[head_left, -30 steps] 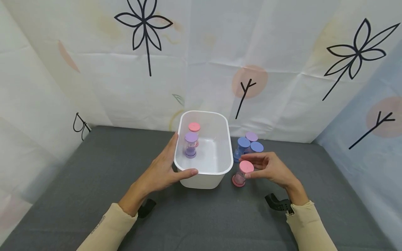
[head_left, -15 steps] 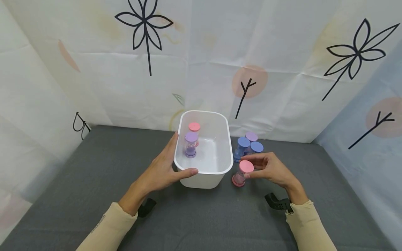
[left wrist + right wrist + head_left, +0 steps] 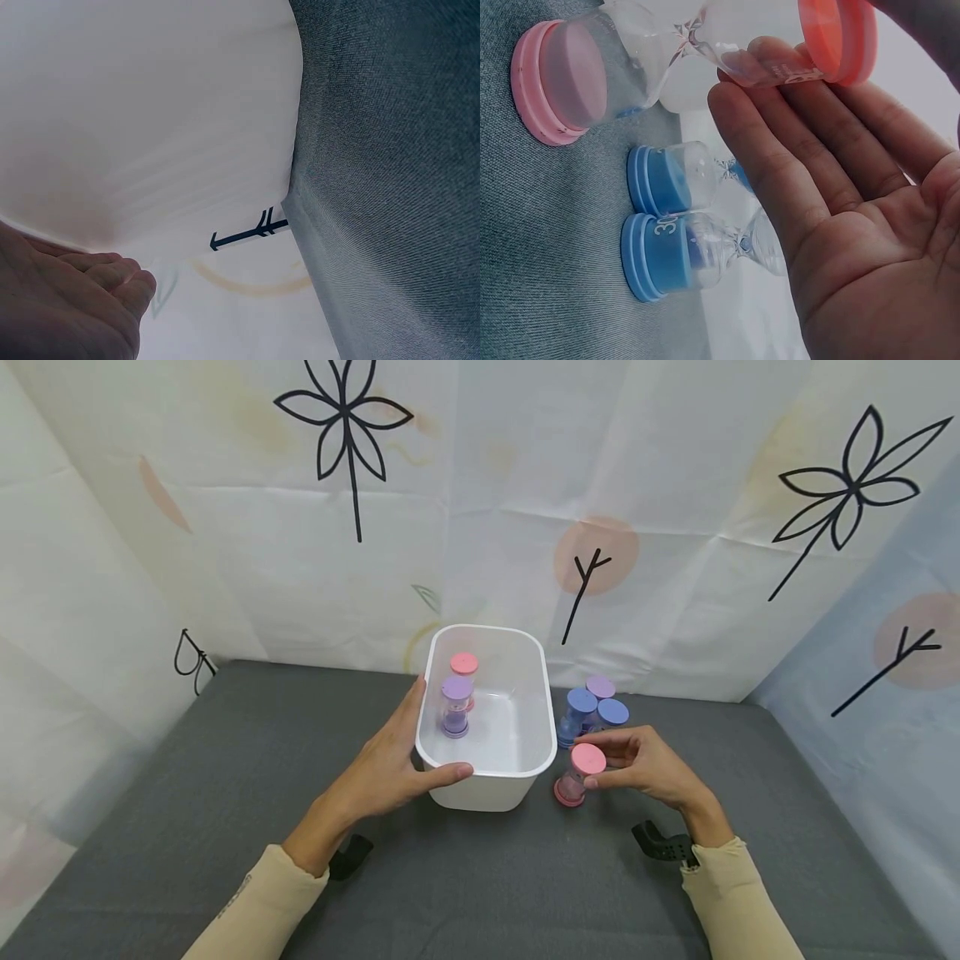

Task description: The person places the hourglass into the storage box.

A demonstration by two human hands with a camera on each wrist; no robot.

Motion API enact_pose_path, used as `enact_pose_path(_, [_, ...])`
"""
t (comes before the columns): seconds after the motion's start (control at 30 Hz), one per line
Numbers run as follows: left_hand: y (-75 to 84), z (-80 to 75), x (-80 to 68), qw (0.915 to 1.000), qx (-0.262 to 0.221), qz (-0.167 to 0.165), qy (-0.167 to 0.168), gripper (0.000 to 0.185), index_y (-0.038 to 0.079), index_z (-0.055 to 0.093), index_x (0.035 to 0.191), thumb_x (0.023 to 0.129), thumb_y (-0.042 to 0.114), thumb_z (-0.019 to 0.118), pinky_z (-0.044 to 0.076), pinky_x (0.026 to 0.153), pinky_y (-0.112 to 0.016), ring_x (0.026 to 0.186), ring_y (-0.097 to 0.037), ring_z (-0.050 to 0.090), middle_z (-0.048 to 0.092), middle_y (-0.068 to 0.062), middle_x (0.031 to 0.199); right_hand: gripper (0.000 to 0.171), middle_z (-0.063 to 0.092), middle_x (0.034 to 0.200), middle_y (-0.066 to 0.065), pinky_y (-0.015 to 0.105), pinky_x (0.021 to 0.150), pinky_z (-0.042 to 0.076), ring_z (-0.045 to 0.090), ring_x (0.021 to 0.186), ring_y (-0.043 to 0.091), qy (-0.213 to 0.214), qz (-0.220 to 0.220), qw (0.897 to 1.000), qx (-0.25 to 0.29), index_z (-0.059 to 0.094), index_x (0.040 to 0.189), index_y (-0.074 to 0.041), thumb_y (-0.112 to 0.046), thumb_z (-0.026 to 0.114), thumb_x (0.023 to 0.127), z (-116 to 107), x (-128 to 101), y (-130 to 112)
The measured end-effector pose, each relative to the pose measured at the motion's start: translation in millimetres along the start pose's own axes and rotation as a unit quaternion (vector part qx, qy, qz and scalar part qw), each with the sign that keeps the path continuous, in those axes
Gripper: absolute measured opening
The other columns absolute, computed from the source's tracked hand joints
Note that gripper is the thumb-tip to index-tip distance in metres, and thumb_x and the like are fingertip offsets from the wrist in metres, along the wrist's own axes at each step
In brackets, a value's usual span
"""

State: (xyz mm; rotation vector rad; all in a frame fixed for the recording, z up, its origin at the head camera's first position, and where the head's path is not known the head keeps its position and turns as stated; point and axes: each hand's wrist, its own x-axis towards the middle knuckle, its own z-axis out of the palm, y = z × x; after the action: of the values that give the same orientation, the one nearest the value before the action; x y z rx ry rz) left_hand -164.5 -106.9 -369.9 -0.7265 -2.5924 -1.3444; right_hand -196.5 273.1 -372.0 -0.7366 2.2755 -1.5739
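The right hand (image 3: 648, 768) pinches a pink hourglass (image 3: 582, 768) between thumb and fingers, just right of the white box (image 3: 483, 792) and near two blue hourglasses (image 3: 577, 714). The left hand (image 3: 386, 777), its fingers stretched, rests against the box's left side.

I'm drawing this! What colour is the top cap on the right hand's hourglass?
The top cap is pink, clearest in the head view.
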Motion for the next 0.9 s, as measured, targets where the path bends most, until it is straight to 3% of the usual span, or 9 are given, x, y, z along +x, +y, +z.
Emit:
enact_pose_path(0.5, [-0.6, 0.5, 1.6, 1.0000, -0.001, 0.006, 0.001, 0.121, 0.036, -0.005, 0.162, 0.080, 0.059, 0.081, 0.035, 0.109, -0.057, 0.144, -0.016, 0.032, 0.009, 0.014, 0.167, 0.048, 0.072, 0.114, 0.016, 0.031, 0.082, 0.057, 0.071, 0.102, 0.019, 0.023, 0.004, 1.000, -0.016, 0.068, 0.125, 0.005, -0.001, 0.084, 0.081, 1.9, -2.8, -5.5])
enact_pose_path(0.73, [-1.0, 0.9, 1.1, 0.9999, 0.003, 0.010, 0.000, 0.122, 0.034, -0.006, 0.163, 0.080, 0.059, 0.080, 0.034, 0.109, -0.060, 0.147, -0.025, 0.030, 0.008, 0.008, 0.168, 0.047, 0.073, 0.111, 0.014, 0.032, 0.081, 0.058, 0.072, 0.100, 0.019, 0.042, -0.001, 0.999, -0.010, 0.067, 0.126, 0.008, 0.000, 0.083, 0.082, 2.1, -6.2, -12.4])
enact_pose_path(0.9, [-0.9, 1.1, 0.8, 1.0000, -0.001, 0.006, 0.000, 0.121, 0.036, -0.006, 0.162, 0.080, 0.059, 0.080, 0.034, 0.109, -0.060, 0.147, -0.025, 0.031, 0.008, 0.010, 0.168, 0.048, 0.074, 0.108, 0.010, 0.032, 0.081, 0.058, 0.073, 0.097, 0.019, 0.054, -0.015, 0.998, 0.001, 0.064, 0.126, 0.011, 0.005, 0.081, 0.082, 1.0, -8.8, -19.0])
